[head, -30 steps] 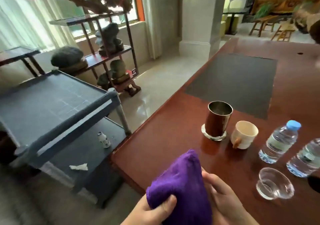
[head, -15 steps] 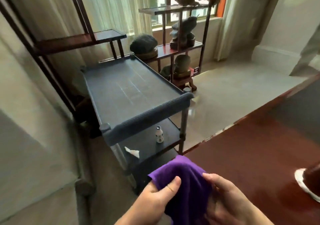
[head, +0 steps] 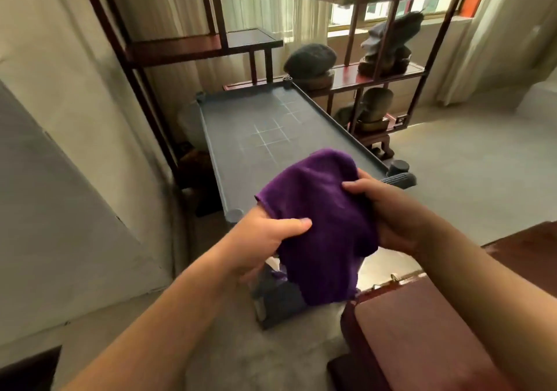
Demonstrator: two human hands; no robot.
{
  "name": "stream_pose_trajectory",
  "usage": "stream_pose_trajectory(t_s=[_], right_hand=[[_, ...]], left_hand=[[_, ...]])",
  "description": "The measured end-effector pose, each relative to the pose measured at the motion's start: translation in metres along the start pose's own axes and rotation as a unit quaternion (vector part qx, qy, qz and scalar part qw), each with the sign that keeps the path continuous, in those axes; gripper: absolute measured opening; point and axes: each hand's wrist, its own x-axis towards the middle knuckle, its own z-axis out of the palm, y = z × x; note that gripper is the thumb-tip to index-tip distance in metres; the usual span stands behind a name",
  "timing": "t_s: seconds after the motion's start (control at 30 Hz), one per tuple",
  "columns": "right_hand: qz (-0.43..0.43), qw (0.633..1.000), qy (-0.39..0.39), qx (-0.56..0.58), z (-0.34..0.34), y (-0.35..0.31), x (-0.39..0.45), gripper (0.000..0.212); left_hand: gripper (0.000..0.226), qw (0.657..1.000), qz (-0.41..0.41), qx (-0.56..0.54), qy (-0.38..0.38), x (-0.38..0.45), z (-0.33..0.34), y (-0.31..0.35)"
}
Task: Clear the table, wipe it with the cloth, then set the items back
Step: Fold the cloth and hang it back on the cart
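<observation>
Fingers [head: 297,224] of the left hand [head: 265,240] and of the right hand [head: 388,209] are closed on the purple cloth [head: 319,222], which hangs bunched between them above the near end of the grey cart [head: 241,125]. A second ago the view took in the table with a cup, mug, bottles and glass on it; now it has swung left to the cart, whose top tray is bare, so the clearing looks not yet begun and the cart seems the likely place to set things. Only the table's corner [head: 527,240] shows at right, a wooden stool [head: 422,330] stands close below the hands, and a dark shelf [head: 385,74] with stones sits just beyond the cart.
</observation>
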Motion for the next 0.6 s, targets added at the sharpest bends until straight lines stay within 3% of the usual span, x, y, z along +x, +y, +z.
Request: stream_pose_trajectory(t_s=[0.13,0.33,0.47,0.6], right_hand=[[0.023,0.999,0.008,-0.042,-0.002,-0.013,0.044,0.040],[0.099,0.986,0.093,-0.102,-0.029,-0.001,0.093,0.038],[0.143,0.961,0.131,-0.198,-0.039,0.011,0.107,0.034],[0.140,0.916,0.167,-0.338,-0.034,0.018,0.114,0.035]], left_hand=[[0.035,0.996,-0.081,-0.012,0.025,0.034,-0.013,0.013],[0.045,0.986,-0.118,-0.055,0.104,0.083,-0.024,-0.001],[0.048,0.979,-0.155,-0.025,0.131,0.100,-0.030,-0.021],[0.032,0.972,-0.164,0.032,0.165,0.106,-0.035,-0.029]])
